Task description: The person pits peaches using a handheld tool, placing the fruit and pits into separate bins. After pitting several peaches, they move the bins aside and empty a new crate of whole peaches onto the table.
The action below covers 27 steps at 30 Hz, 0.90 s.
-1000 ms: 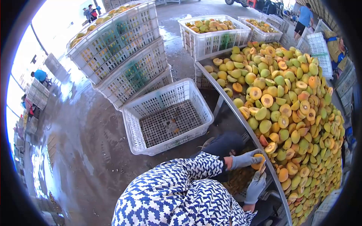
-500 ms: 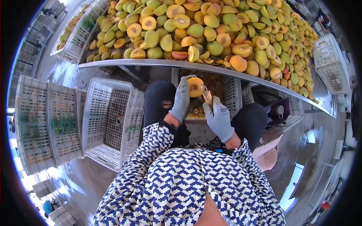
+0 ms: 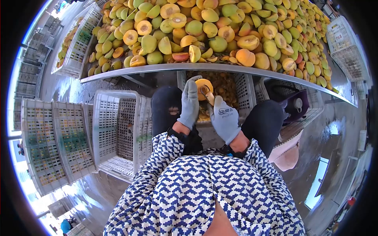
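My left hand, in a grey glove, is closed around a halved yellow peach, its cut face turned to the right. In my gloved right hand is a pitting tool with a light wooden handle. Its metal tip sits in the middle of the peach half, over the pit area, and is partly hidden. Both hands are between my knees, just below the edge of a metal table. A great heap of peach halves covers that table.
Beneath the table a plastic crate holds peach scraps. To my left are a white crate and more stacked crates. A purple container sits in a crate by my right knee. Another crate stands far right.
My right hand has turned, bringing the tool tip from the rim of the peach half into its middle. The peach half has tilted slightly. My view has shifted a little.
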{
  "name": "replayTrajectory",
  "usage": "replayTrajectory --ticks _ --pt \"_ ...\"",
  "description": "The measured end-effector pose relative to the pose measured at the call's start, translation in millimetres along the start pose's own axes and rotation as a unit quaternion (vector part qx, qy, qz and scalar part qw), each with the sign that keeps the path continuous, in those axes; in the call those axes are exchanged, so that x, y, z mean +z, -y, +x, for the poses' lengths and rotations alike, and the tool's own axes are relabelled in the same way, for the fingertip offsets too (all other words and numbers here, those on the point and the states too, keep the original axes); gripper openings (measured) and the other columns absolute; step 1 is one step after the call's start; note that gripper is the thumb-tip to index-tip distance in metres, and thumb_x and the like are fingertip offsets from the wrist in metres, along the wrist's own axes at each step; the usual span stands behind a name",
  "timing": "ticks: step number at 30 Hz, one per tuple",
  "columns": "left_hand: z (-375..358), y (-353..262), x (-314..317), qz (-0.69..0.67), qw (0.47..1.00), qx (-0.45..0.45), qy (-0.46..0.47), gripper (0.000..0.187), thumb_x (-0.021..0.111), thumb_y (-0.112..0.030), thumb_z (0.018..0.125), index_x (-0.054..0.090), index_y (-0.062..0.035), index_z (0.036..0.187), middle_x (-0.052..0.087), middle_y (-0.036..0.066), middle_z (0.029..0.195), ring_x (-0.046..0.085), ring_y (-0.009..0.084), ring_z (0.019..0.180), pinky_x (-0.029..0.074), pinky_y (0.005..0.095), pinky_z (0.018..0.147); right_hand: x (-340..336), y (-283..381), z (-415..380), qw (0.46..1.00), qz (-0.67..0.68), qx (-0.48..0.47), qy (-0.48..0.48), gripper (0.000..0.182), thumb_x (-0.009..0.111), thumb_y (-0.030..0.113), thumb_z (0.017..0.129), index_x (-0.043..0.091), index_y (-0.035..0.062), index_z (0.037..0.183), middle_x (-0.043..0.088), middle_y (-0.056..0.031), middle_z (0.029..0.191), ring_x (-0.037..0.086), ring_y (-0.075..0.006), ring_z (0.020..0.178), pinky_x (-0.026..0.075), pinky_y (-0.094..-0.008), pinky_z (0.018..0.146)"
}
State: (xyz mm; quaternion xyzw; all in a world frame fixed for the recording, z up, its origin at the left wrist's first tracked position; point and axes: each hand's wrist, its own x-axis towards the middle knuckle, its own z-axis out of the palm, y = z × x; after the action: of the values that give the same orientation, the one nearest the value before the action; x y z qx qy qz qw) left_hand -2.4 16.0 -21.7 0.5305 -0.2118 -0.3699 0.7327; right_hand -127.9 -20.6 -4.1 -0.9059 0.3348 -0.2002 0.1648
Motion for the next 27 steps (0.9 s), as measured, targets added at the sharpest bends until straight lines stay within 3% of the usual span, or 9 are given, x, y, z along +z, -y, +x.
replayTrajectory --ticks 8,10,14,15,16,17,19,25,27 --pt "11 -2 3 0.122 0.989 0.082 -0.018 0.037 0.044 -0.036 0.095 0.056 -0.0024 0.105 0.058 0.004 0.095 0.052 0.0097 0.086 0.043 0.0233 0.078 21 -3 7 0.993 0.058 0.046 0.095 0.027 0.057 0.019 0.079 0.050 -0.0005 0.096 0.060 -0.0169 0.073 0.062 -0.0305 0.066 0.048 -0.0392 0.056" --pt "16 -1 1 0.123 0.988 0.089 -0.022 0.037 0.044 -0.036 0.095 0.057 -0.0022 0.104 0.059 0.004 0.094 0.052 0.0095 0.085 0.043 0.0234 0.077 22 1 9 0.982 0.165 0.053 0.081 0.026 0.056 0.018 0.081 0.048 -0.0002 0.097 0.060 -0.0208 0.074 0.061 -0.0328 0.068 0.048 -0.0403 0.057" --pt "19 -7 -1 0.145 0.985 0.093 -0.013 0.038 0.045 -0.036 0.094 0.057 -0.0020 0.103 0.059 0.003 0.093 0.051 0.0090 0.083 0.044 0.0235 0.075 11 -1 23 0.951 0.304 0.014 0.062 0.023 0.054 0.022 0.086 0.048 0.0017 0.096 0.058 -0.0159 0.069 0.058 -0.0267 0.053 0.045 -0.0356 0.048" --pt "20 -8 -2 0.145 0.985 0.094 -0.013 0.038 0.045 -0.036 0.094 0.057 -0.0020 0.103 0.059 0.003 0.093 0.051 0.0090 0.083 0.044 0.0235 0.075 -11 2 33 0.841 0.468 0.148 0.226 0.022 0.051 0.023 0.088 0.048 0.0027 0.095 0.055 -0.0109 0.065 0.053 -0.0211 0.047 0.042 -0.0317 0.044" --pt "21 -10 -3 0.121 0.989 0.081 0.011 0.039 0.045 -0.038 0.094 0.057 -0.0019 0.103 0.059 0.003 0.093 0.052 0.0088 0.083 0.044 0.0234 0.075 -24 2 39 0.662 0.593 0.268 0.372 0.022 0.049 0.025 0.091 0.048 0.0037 0.094 0.052 -0.0059 0.061 0.048 -0.0156 0.041 0.038 -0.0277 0.040" --pt "22 -11 -4 0.096 0.993 0.067 0.034 0.041 0.045 -0.039 0.093 0.058 -0.0018 0.103 0.059 0.002 0.093 0.052 0.0086 0.084 0.044 0.0233 0.075 -28 -3 38 0.662 0.593 0.266 0.372 0.022 0.049 0.025 0.091 0.048 0.0037 0.094 0.052 -0.0059 0.061 0.048 -0.0156 0.041 0.038 -0.0277 0.040" --pt "21 -15 -4 0.068 0.995 0.039 0.065 0.043 0.046 -0.041 0.092 0.058 -0.0018 0.104 0.059 0.002 0.093 0.053 0.0086 0.084 0.044 0.0233 0.075 -34 -13 35 0.508 0.708 0.293 0.394 0.024 0.045 0.029 0.094 0.048 0.0050 0.093 0.043 0.0023 0.058 0.037 -0.0069 0.038 0.031 -0.0206 0.037" --pt "25 -21 -1 0.038 0.987 -0.039 0.151 0.052 0.044 -0.050 0.090 0.059 -0.0037 0.106 0.059 0.001 0.091 0.054 0.0071 0.079 0.047 0.0211 0.071 -31 -25 26 0.415 0.780 0.265 0.385 0.028 0.047 0.033 0.094 0.049 0.0053 0.094 0.041 0.0029 0.056 0.036 -0.0066 0.037 0.030 -0.0202 0.037" --pt "27 -20 -1 0.045 0.985 -0.034 0.166 0.052 0.045 -0.051 0.089 0.058 -0.0038 0.106 0.059 0.001 0.090 0.054 0.0072 0.078 0.046 0.0213 0.070 -35 -24 29 0.448 0.756 0.273 0.390 0.028 0.047 0.033 0.094 0.049 0.0052 0.094 0.041 0.0032 0.056 0.035 -0.0063 0.037 0.030 -0.0202 0.037"
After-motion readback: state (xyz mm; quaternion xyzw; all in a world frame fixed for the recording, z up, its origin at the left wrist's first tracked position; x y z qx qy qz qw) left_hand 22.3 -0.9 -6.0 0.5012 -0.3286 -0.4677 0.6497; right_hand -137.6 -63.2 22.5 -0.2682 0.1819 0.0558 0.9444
